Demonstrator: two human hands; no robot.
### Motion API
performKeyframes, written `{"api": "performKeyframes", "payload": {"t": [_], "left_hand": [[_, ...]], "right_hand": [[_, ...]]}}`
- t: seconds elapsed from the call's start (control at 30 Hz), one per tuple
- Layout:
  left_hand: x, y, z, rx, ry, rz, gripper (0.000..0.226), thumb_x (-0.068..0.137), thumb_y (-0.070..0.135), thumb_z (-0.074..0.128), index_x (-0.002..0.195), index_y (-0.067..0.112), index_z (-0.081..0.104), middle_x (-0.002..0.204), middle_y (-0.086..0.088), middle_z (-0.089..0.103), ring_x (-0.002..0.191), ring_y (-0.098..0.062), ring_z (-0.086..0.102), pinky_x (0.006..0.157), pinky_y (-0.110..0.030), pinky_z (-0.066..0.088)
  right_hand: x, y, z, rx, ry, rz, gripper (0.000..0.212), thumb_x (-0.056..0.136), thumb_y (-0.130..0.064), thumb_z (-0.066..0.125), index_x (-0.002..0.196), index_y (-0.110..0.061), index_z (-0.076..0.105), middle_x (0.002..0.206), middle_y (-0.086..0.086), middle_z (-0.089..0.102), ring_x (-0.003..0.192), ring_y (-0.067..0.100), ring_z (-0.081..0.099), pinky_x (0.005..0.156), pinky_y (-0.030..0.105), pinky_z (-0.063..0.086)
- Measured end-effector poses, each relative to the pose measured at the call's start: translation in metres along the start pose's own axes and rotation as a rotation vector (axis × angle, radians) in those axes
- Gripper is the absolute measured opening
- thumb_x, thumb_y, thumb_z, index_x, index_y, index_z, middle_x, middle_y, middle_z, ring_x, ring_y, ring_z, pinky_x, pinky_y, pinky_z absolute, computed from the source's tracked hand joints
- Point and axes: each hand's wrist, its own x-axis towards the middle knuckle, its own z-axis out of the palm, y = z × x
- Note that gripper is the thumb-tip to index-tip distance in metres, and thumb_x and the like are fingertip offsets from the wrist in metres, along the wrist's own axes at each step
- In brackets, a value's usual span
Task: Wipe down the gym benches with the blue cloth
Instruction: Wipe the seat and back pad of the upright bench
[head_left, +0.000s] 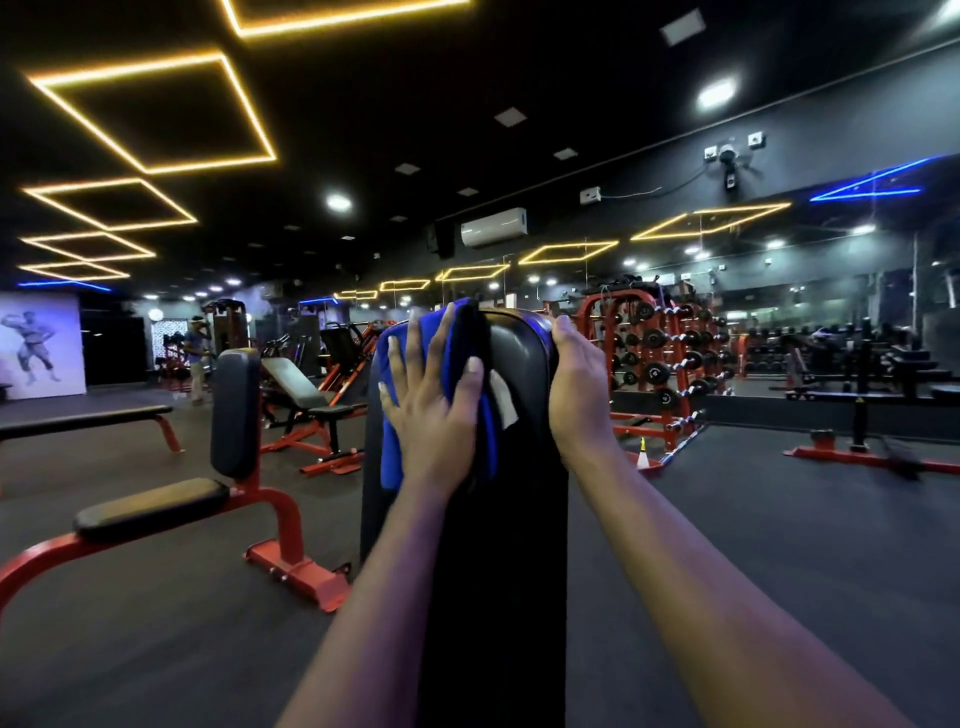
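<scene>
Pressing blue cloth (390, 452) w/ flat L hand (431, 410) atop backrest (519, 358); gripping backrest edge w/ R hand (576, 384); could slip off, unpinched.

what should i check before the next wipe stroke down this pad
1. Blue cloth under the left hand: ok, straight fingers press it flat.
2. Cloth against the bench back pad: ok, it lies near the pad's top, on the left side.
3. Right hand steadying the pad: ok, it grips the pad's right edge near the top.
4. Path downward: ok, the pad below the cloth shows bare black surface.
5. Right half of the pad wiped: cannot tell.
6. White patch beside the cloth: cannot tell whether it is a label or part of the cloth.
</scene>
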Motion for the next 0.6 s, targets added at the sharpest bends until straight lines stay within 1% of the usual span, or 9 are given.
{"api": "performKeyframes", "payload": {"t": [0.1,0.13,0.17,0.2,0.23,0.3,0.37,0.47,0.6], "left_hand": [[0.021,-0.023,-0.013,-0.013,0.027,0.019,0.052,0.089,0.058,0.032,0.140,0.055,0.023,0.161,0.018,0.012,0.150,-0.007,0.000,0.119,-0.053,0.001],[0.025,-0.022,-0.013,-0.016,0.046,-0.057,0.051,0.091,0.057,0.032,0.141,0.054,0.023,0.161,0.017,0.012,0.150,-0.008,0.001,0.119,-0.055,0.001],[0.026,-0.017,-0.009,-0.006,0.054,-0.149,0.051,0.095,0.054,0.033,0.145,0.051,0.024,0.162,0.015,0.010,0.150,-0.009,0.001,0.118,-0.056,0.001],[0.022,-0.009,-0.004,0.016,0.058,-0.243,0.052,0.099,0.051,0.034,0.149,0.046,0.022,0.163,0.014,0.008,0.150,-0.011,0.000,0.118,-0.057,-0.001],[0.018,0.000,-0.001,0.040,0.063,-0.302,0.054,0.100,0.049,0.034,0.152,0.043,0.020,0.163,0.012,0.006,0.150,-0.014,-0.001,0.119,-0.057,-0.002],[0.007,0.009,0.004,0.022,0.058,-0.269,0.055,0.098,0.051,0.034,0.150,0.046,0.018,0.163,0.013,0.006,0.150,-0.013,-0.002,0.120,-0.051,-0.005],[0.003,-0.002,-0.001,-0.035,0.046,-0.129,0.056,0.090,0.057,0.033,0.144,0.054,0.018,0.162,0.018,0.010,0.149,-0.007,-0.001,0.119,-0.043,-0.006],[0.014,-0.025,-0.013,-0.063,0.004,0.001,0.055,0.085,0.060,0.031,0.139,0.055,0.023,0.158,0.022,0.015,0.149,-0.005,0.002,0.118,-0.040,-0.002],[0.032,-0.026,-0.016,-0.014,0.063,-0.191,0.061,0.091,0.053,0.032,0.150,0.037,0.029,0.161,0.012,0.019,0.149,-0.011,0.009,0.120,-0.047,0.004]], "right_hand": [[-0.001,0.005,-0.002,0.081,0.011,-0.023,0.045,0.108,-0.017,0.030,0.117,0.022,0.051,0.110,0.020,0.051,0.104,0.019,0.050,0.070,0.020,0.047],[-0.001,0.005,-0.001,0.058,0.007,-0.038,0.046,0.108,-0.021,0.031,0.111,0.018,0.057,0.106,0.009,0.055,0.105,0.009,0.051,0.070,0.015,0.047],[0.001,0.007,0.000,0.037,-0.002,-0.046,0.050,0.107,-0.028,0.033,0.100,0.012,0.062,0.095,-0.018,0.039,0.104,0.016,0.051,0.078,0.018,0.047],[0.001,0.007,0.000,0.017,-0.023,-0.046,0.055,0.104,-0.037,0.035,0.087,0.009,0.061,0.065,-0.010,0.053,0.077,0.028,0.064,0.081,0.031,0.046],[0.000,0.005,0.002,0.012,-0.041,-0.049,0.061,0.099,-0.045,0.037,0.082,0.010,0.055,0.066,0.004,0.047,0.065,0.028,0.042,0.078,0.041,0.044],[0.002,0.011,0.000,0.012,-0.011,-0.060,0.068,0.095,-0.052,0.039,0.086,0.014,0.051,0.079,0.035,0.053,0.076,0.049,0.051,0.078,0.050,0.045],[0.002,0.012,0.000,-0.008,0.035,-0.052,0.067,0.098,-0.049,0.037,0.087,0.016,0.049,0.085,0.039,0.051,0.080,0.050,0.053,0.081,0.050,0.048],[-0.003,0.010,0.000,-0.039,0.074,-0.094,0.062,0.103,-0.040,0.035,0.081,0.016,0.045,0.069,0.032,0.041,0.063,0.047,0.037,0.061,0.035,0.041],[-0.012,0.004,0.004,-0.114,0.111,-0.123,0.051,0.105,-0.032,0.036,0.081,0.008,0.055,0.072,0.035,0.037,0.067,0.042,0.033,0.057,0.031,0.035]]}}
